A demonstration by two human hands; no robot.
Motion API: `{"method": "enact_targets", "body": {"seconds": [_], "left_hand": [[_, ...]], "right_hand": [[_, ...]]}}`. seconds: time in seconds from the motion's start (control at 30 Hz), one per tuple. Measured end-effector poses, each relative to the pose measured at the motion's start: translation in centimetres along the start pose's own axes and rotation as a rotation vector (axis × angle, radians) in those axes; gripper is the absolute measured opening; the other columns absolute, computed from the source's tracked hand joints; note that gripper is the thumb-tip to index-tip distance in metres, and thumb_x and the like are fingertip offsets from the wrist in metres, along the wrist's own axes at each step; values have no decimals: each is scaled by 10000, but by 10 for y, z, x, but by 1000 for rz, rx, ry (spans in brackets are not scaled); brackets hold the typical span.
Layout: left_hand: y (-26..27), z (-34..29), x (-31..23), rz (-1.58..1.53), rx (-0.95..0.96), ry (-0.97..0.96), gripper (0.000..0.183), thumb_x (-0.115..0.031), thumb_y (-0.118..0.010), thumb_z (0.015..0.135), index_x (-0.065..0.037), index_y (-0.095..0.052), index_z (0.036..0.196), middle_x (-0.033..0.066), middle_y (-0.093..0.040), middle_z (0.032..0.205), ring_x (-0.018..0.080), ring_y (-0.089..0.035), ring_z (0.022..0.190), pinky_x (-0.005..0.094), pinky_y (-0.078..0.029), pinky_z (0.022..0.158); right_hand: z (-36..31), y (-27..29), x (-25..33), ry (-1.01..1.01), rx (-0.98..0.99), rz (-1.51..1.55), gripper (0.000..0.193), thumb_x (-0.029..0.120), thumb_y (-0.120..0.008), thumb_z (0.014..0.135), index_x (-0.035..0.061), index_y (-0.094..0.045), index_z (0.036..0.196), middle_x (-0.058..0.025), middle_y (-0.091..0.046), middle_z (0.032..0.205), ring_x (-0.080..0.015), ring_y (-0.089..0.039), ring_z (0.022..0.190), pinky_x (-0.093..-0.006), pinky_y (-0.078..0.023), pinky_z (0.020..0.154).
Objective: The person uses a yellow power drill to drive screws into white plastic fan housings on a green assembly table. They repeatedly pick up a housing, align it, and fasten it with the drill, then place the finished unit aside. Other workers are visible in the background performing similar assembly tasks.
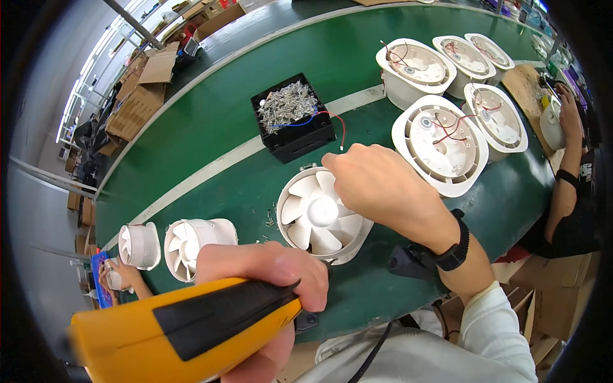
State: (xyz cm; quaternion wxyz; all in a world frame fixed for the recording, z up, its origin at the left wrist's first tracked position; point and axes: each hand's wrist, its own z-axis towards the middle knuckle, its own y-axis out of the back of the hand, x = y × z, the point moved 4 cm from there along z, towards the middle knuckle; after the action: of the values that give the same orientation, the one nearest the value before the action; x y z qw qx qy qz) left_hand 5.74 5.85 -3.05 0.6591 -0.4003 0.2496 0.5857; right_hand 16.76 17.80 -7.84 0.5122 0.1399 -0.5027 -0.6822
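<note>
Left hand: grip closed round yellow-and-black tool. Right hand: curled above upper-right rim of white fan unit; fingertips mostly hidden, cannot tell whether its grip holds anything. Fan unit sits blades-up on green surface, near black box of screws.

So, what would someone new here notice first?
Probably the big yellow-and-black tool, gripped in the left hand at the lower left. Next, the white fan near the middle of the green table, with the right hand at its upper-right rim. Beyond the fan sits a black box heaped with small screws.
</note>
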Motion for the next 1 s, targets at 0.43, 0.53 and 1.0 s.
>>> {"method": "enact_targets", "body": {"seconds": [0.43, 0.53, 1.0], "left_hand": [[-8, 2, -1, 42, -15, -32, 769, -766, -511, 727, -48, -376, 968, 90, -527, 575, 194, -503, 400, 308, -440, 382], [-6, 3, 4, 33, -54, -29, 763, -760, -504, 740, -43, -387, 972, 80, -507, 554, 179, -476, 382, 293, -414, 360], [28, 22, -13, 223, -115, 61, 735, -674, -527, 805, 5, -383, 1046, 86, -496, 553, 172, -465, 365, 274, -400, 340]], "right_hand": [[2, -2, 3, -12, 7, 35, 78, 44, -538, 747, -15, -574, 784, -166, -599, 636, -330, -621, 628, -408, -501, 576], [2, -3, -1, -22, 24, 16, 78, 41, -541, 741, -14, -573, 786, -168, -597, 633, -328, -621, 628, -402, -503, 575], [12, 7, -3, -190, 8, -68, 181, 79, -559, 773, -5, -617, 923, -181, -629, 789, -331, -633, 661, -389, -521, 608]]}}
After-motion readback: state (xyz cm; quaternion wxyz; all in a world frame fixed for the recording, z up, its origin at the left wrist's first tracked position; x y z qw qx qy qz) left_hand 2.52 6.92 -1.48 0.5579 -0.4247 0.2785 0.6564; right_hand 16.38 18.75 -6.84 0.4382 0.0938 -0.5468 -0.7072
